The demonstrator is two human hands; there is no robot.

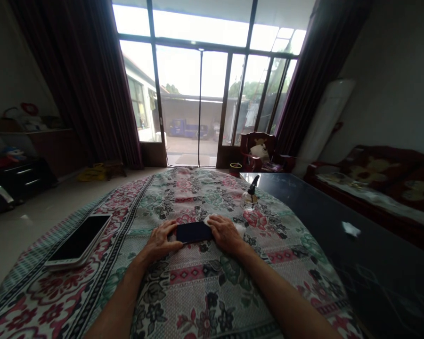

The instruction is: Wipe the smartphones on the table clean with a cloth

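Observation:
A dark smartphone [193, 232] lies sideways on the patterned tablecloth [198, 294], between my two hands. My left hand [161, 240] grips its left end, thumb along the near edge and fingers along the far edge. Over the phone's right end, my right hand [226, 231] is closed on a white cloth or tissue [207, 219], pressed against the screen. More white material shows beside that hand's right side. A clear bottle with a black pump top [250, 200] stands beyond my right hand. To the left lies a white tablet [78, 239] with a dark screen.
A dark glossy table [325, 230] adjoins on the right, with a crumpled white piece [351, 230] on it. Farther back are a wooden armchair [257, 153], a sofa [381, 176] and glass doors [198, 108]. A black cabinet [24, 181] stands at the left.

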